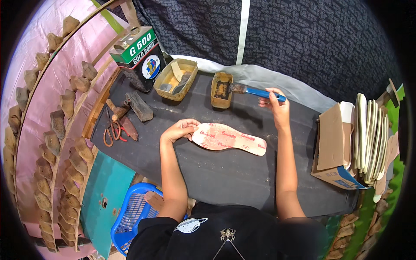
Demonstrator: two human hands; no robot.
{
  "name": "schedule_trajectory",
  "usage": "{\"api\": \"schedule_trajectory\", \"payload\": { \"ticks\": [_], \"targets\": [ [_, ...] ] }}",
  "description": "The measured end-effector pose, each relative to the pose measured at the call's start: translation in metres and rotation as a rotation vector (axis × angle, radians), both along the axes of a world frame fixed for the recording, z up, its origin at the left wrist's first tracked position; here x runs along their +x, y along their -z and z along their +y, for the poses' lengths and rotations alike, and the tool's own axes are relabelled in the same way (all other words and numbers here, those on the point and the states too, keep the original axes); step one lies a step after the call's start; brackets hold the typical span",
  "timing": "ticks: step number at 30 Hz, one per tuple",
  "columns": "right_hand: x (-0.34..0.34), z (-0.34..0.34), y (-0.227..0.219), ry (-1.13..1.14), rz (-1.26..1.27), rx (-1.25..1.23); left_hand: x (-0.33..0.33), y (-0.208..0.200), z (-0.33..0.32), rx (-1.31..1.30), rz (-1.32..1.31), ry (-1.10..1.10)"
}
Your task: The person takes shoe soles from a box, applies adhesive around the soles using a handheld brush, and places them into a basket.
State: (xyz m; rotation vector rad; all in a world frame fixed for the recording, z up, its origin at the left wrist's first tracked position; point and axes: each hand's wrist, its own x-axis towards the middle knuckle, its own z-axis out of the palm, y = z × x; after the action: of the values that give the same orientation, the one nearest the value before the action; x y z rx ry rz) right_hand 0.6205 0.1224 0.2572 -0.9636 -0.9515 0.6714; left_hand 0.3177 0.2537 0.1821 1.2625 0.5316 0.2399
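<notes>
My left hand (pixel 182 130) pinches the left, wider end of a pinkish insole (pixel 227 139) with red print, which is held over the dark table. My right hand (pixel 274 102) is closed on the blue handle of a brush (pixel 265 93). The brush's worn, stained head lies over a small yellowish tub (pixel 222 99) coated inside with dark glue-like residue. Whether its tip touches the tub's contents I cannot tell. Left of it stands a larger yellowish tub (pixel 173 93) with grey and cream scraps inside.
A green and black metal can (pixel 141 58) stands at the back left. Nearby lie scissors (pixel 113 130), a hammer (pixel 117 110) and a dark block (pixel 139 107). At right, a cardboard box (pixel 331 143) holds stacked soles (pixel 368 138). Wooden shoe lasts (pixel 67 104) line the left racks; a blue basket (pixel 132 212) sits below.
</notes>
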Motion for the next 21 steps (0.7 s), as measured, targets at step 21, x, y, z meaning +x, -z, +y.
{"api": "schedule_trajectory", "payload": {
  "ticks": [21],
  "targets": [
    [-0.038, 0.072, 0.005, 0.09, -0.617, -0.215, 0.001, -0.006, -0.002, 0.105, -0.007, -0.279]
  ]
}}
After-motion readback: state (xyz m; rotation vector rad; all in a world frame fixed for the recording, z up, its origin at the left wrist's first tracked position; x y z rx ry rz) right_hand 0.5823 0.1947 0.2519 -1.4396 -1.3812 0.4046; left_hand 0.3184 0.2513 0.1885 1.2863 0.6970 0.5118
